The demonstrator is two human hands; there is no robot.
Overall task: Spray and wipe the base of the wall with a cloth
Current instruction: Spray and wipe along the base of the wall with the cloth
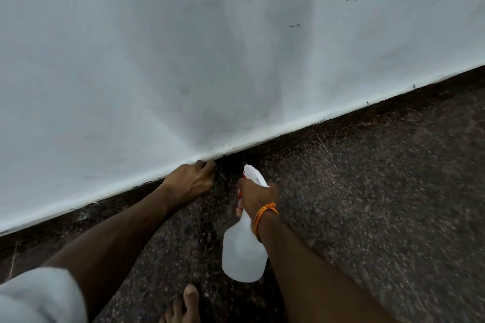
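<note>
In right hand (258,198), gripped at neck: spray bottle (242,249), nozzle toward wall base (236,148). At floor joint: left hand (191,182), fingers curled; cloth not discernible. Aim low, mist briefly, wipe along joint.

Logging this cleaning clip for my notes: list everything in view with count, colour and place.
Wall: one, white, upper part, few dark marks.
Floor: one, dark speckled, lower part.
Spray bottle: one, translucent white, red trigger, in right hand.
Wristband: one, orange, right wrist.
Garment: one, pale grey, bottom left.
Cloth: none clearly visible.
Foot: one, bare, bottom centre.
Left hand: one, at wall's base, fingers curled.
Right hand: one, grips bottle's neck.
</note>
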